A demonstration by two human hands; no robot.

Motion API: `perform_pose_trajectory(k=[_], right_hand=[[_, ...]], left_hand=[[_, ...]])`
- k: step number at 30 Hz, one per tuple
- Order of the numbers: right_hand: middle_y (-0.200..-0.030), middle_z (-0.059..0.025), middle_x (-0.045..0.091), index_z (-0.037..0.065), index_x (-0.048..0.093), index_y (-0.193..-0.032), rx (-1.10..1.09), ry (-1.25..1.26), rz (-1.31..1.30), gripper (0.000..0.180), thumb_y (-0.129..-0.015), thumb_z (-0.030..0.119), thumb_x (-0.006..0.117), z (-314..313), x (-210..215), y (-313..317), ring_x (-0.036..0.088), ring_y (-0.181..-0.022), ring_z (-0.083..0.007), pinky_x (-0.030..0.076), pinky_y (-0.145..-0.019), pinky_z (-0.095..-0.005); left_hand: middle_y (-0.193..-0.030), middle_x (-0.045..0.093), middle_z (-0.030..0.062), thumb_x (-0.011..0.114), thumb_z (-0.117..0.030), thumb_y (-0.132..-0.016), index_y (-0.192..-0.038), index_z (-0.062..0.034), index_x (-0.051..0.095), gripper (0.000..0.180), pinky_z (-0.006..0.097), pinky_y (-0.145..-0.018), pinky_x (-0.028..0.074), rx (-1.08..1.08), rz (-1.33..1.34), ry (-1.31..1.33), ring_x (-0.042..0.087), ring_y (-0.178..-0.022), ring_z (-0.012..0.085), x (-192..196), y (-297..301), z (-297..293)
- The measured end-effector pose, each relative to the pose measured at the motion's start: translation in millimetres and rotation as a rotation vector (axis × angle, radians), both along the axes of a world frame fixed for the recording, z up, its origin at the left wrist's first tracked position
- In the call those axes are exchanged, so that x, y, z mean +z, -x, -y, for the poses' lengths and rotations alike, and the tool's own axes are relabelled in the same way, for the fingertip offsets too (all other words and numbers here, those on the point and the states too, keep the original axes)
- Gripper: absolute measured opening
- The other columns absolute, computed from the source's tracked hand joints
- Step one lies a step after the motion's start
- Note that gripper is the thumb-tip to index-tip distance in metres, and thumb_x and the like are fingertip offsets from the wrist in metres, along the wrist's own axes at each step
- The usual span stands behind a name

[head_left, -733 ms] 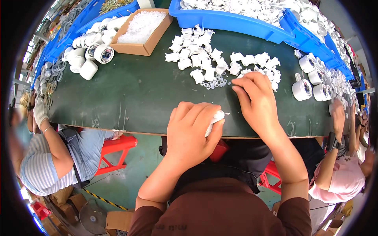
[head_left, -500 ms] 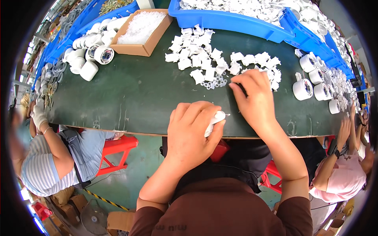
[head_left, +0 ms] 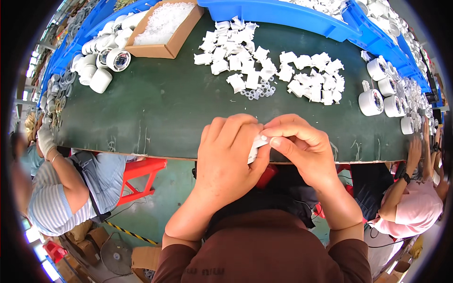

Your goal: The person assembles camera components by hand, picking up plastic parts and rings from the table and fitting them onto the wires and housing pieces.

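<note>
My left hand is closed round a small white plastic part, close above the near edge of the table. Its fingers hide most of that part. Thumb and forefinger of my right hand pinch at the upper end of the same part. Whatever sits between those fingertips is too small to make out. Ahead of my hands lie several small translucent rings. Loose white plastic parts form a pile behind the rings and another pile to their right.
A cardboard box of clear pieces stands at the back left beside round white housings. Blue bins line the far side. More white housings stand to the right. Co-workers sit at left and right.
My right hand has come from beside the rings and loose parts to the white part in my left hand. My left hand keeps its hold. The view has shifted slightly.
</note>
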State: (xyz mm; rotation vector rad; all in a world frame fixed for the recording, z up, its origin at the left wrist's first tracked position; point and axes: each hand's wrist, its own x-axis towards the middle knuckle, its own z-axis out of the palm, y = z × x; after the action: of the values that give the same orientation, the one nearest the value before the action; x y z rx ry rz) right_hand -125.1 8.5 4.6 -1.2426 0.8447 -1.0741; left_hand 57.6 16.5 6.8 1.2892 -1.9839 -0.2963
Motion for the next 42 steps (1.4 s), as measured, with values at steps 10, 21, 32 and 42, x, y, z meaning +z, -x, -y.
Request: perform_pose_trajectory(k=[10, 21, 32, 42], right_hand=[[-0.113, -0.0098, 0.073, -0.002, 0.072, -0.111, 0.121, -0.298, 0.109, 0.016, -0.097, 0.006, 0.068, 14, 3, 4, 0.066, -0.105, -0.0143, 0.054, -0.095, -0.0296], [-0.104, -0.0067, 0.069, 0.0, 0.066, -0.108, 0.056, -0.33, 0.062, 0.013, -0.095, 0.001, 0.066, 7, 11, -8, 0.064, -0.096, -0.0126, 0.052, -0.087, -0.0281], [-0.104, -0.0035, 0.067, 0.0, 0.063, -0.112, -0.027, -0.271, 0.15, 0.011, -0.102, 0.003, 0.06, 5, 2, -19, 0.062, -0.095, -0.0089, 0.052, -0.085, -0.0265], [-0.116, -0.0081, 0.067, -0.001, 0.062, -0.116, -0.053, -0.084, -0.05, 0.016, -0.104, 0.003, 0.053, -6, -11, -25, 0.063, -0.106, -0.0119, 0.051, -0.093, -0.0281]], left_hand=[[-0.109, 0.061, 0.0089, 0.078, -0.008, -0.075, -0.101, -0.0081, 0.057, 0.033, 0.04, -0.074, 0.043, -0.03, -0.036, 0.088, 0.058, -0.086, 0.0301, -5, -2, 1], [-0.109, 0.063, 0.0098, 0.078, -0.003, -0.072, -0.105, -0.0082, 0.058, 0.039, 0.043, -0.082, 0.046, -0.003, -0.012, -0.006, 0.06, -0.098, 0.0327, -1, 2, -4], [-0.1, 0.067, 0.0076, 0.08, -0.001, -0.071, -0.102, -0.0111, 0.059, 0.039, 0.038, -0.074, 0.046, 0.104, -0.137, 0.181, 0.059, -0.086, 0.0284, -19, 5, -4], [-0.096, 0.067, 0.0079, 0.08, 0.0, -0.07, -0.095, -0.0098, 0.061, 0.033, 0.039, -0.074, 0.046, 0.024, -0.133, 0.147, 0.06, -0.085, 0.0295, -10, -8, 0]])
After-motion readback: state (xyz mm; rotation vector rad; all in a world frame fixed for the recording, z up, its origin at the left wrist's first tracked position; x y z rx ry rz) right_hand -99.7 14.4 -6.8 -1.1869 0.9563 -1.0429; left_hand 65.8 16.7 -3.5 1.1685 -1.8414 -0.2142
